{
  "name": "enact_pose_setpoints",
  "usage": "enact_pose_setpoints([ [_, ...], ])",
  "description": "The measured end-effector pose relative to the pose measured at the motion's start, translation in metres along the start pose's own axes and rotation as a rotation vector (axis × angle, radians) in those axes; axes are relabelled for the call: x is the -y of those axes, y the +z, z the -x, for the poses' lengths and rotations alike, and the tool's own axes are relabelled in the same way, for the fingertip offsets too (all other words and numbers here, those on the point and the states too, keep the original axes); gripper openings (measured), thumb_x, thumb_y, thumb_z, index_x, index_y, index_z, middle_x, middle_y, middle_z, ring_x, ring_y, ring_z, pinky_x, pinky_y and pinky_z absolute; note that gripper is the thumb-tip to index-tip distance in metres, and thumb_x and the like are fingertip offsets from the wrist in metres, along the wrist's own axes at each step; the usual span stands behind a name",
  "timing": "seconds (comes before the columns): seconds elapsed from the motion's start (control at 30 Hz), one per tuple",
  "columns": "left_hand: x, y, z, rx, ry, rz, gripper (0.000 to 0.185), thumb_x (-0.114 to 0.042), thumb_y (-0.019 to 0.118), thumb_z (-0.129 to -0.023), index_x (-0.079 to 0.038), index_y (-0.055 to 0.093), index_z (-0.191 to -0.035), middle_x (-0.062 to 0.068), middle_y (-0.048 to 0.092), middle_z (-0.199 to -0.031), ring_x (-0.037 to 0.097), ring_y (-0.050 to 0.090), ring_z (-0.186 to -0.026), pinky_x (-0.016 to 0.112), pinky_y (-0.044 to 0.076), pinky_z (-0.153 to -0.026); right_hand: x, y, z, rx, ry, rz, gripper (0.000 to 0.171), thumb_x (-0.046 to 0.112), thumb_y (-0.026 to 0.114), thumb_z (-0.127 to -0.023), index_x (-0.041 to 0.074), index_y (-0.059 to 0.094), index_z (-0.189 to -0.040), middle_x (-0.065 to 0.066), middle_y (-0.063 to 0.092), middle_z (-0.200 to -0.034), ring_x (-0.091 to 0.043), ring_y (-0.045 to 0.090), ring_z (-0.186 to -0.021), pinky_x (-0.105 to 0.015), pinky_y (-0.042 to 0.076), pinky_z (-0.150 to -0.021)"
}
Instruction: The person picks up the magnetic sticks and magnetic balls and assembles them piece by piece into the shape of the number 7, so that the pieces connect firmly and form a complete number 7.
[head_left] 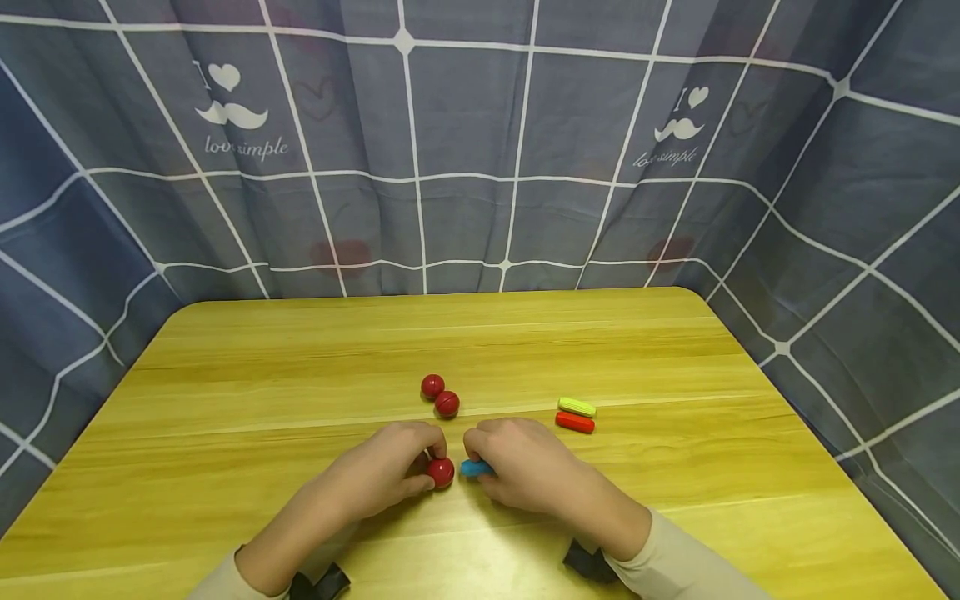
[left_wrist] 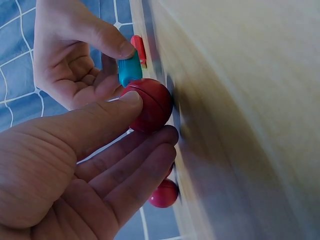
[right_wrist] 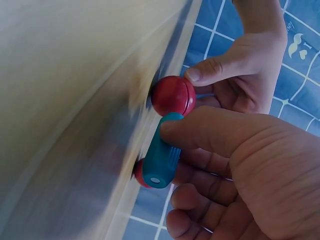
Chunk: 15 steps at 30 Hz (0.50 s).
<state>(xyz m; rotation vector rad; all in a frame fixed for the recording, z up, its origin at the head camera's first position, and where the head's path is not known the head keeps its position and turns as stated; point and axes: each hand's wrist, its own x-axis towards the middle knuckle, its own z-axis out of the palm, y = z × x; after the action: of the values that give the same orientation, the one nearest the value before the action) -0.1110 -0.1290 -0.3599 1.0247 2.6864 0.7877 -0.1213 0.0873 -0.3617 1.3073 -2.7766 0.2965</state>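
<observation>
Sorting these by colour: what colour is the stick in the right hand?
Teal-blue stick, clearest in the right wrist view.

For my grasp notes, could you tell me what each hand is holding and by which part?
The left hand pinches a red ball across its sides with thumb and fingers. The right hand pinches a blue stick along its middle, one end meeting the ball.

Head view from above and behind, facing forward and down over the pale wooden surface, moderately near, both wrist views very close, tilted along the surface edge, all three sharing the round red ball between both grips
</observation>
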Motion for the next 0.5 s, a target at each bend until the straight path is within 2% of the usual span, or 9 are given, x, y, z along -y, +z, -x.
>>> enact_pose_setpoints([
  [0.5,-0.0011,-0.0003,-0.0001,-0.005,0.010,-0.018,0.017,-0.014,0.071,-0.078,-0.017,0.057,-0.087,-0.011,0.055,-0.079,0.007,0.052,-0.070,0.018,0.043,-0.060,0.0047,0.0053,-0.0044,0.003,-0.015,0.008,0.022,0.017,0.071,-0.070,0.020,0.050,-0.073,0.014,0.042,-0.066,-0.003,0.039,-0.053,-0.018,0.034,-0.051],
])
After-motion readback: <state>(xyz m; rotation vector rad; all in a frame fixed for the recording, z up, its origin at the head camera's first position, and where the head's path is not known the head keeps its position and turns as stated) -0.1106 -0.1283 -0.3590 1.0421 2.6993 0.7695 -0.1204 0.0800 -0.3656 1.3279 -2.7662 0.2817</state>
